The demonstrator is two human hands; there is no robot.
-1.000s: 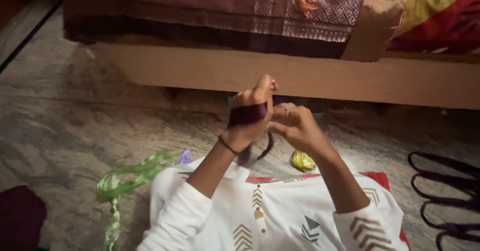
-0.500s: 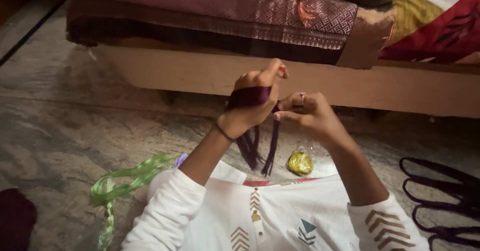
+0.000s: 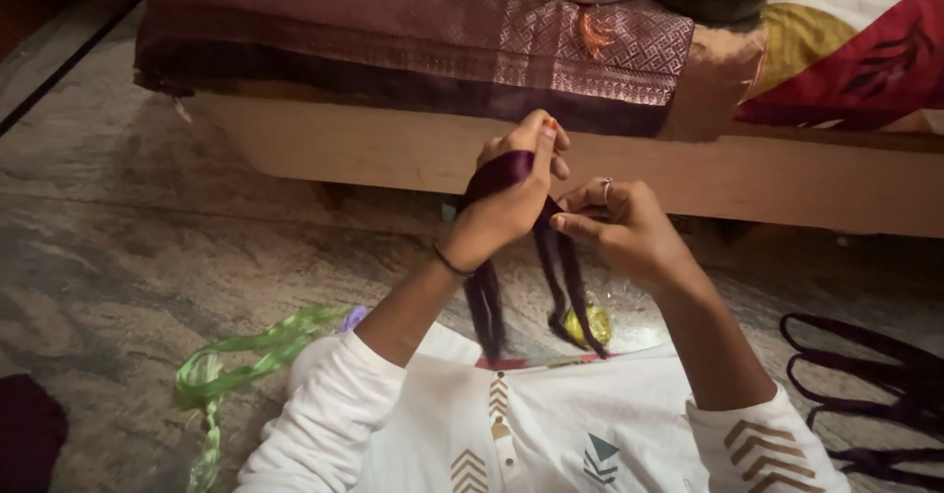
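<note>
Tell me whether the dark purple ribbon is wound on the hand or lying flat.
Wound: ribbon wraps the left hand, ends dangling.

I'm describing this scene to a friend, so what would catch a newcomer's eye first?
At centre, the left hand has a dark purple ribbon wrapped around it, while the right hand pinches its hanging ends. A bright green ribbon lies on the stone floor at lower left, and a patterned maroon cloth drapes the wooden bed above.

- Dim, warm indoor light; corners fall into shadow.
- A bright patch lies on the floor (image 3: 649, 321) beside the hands.
- Slight softness throughout; dark fabrics lose detail.
</note>
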